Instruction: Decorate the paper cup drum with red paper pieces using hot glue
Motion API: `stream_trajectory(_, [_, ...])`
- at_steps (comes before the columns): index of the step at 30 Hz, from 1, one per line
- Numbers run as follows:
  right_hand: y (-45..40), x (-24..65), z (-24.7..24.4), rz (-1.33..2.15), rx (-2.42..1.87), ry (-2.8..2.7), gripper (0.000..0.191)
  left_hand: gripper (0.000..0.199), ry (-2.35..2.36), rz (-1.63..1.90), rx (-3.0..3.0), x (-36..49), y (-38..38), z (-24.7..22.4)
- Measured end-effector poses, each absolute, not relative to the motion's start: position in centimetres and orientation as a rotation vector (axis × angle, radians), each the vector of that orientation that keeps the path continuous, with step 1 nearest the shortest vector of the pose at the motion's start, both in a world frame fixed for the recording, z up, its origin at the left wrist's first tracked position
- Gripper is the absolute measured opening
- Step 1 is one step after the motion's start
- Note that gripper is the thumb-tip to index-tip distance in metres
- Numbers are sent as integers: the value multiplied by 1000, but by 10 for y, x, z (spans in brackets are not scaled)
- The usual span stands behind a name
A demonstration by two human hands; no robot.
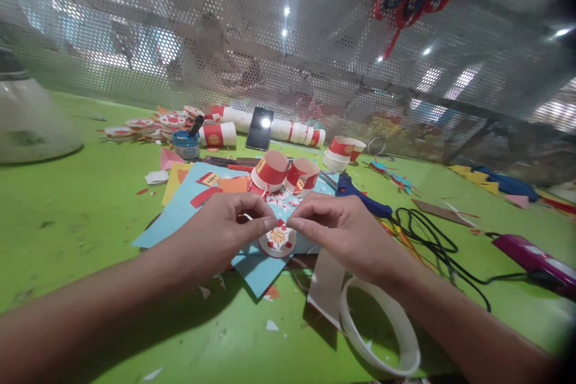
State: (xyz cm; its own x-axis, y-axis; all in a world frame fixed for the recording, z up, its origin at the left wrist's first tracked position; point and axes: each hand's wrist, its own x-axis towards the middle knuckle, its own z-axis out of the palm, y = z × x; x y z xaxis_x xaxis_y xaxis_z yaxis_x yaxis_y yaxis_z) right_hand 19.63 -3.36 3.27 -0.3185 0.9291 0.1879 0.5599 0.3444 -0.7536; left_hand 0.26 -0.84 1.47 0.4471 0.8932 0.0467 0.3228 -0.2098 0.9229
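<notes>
A round white paper disc [278, 249] with a yellow pattern in its middle and small red pieces around it sits over blue paper. At its upper edge, my left hand [243, 222] has thumb and forefinger pinched together from the left. My right hand [330, 228] makes a similar pinch from the right, its fingertips close to the left ones. A small red piece [282, 223] shows between the two hands; whether either pinches it is too small to tell. Red and white paper cups [272, 171] stand just beyond, among red and white scraps.
Blue sheets [180, 216] lie under the work. Right are a blue glue gun [366, 199], black cord [432, 240], purple device [535, 261] and white tape roll [411, 348]. Behind stand a phone [260, 129], blue jar [186, 147] and decorated discs [172, 120].
</notes>
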Motion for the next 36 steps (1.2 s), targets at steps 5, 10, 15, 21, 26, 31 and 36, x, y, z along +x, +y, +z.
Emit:
stream_trajectory(5, [-37,194,31,944,-1381,-1892,16,29,1045,743,1792,2,-8,14])
stream_trajectory(10, [-38,191,30,1031,-1361,-1812,15,28,1053,732,1799,2,-9,15])
stream_trajectory(15, [-37,191,27,1179,-1370,-1689,15,28,1032,747,1803,2,-10,15])
stream_trajectory(21, [-37,191,26,1323,-1333,-1524,18,30,1034,726,1822,2,-9,14])
stream_trajectory(26, [-37,190,26,1337,-1294,-1507,19,29,1013,726,1817,0,-8,13])
stream_trajectory(31, [-38,191,28,1343,-1303,-1514,18,29,1012,728,1842,0,-10,13])
stream_trajectory(36, [-36,193,27,1314,-1323,-1546,16,23,1054,789,1861,-5,0,10])
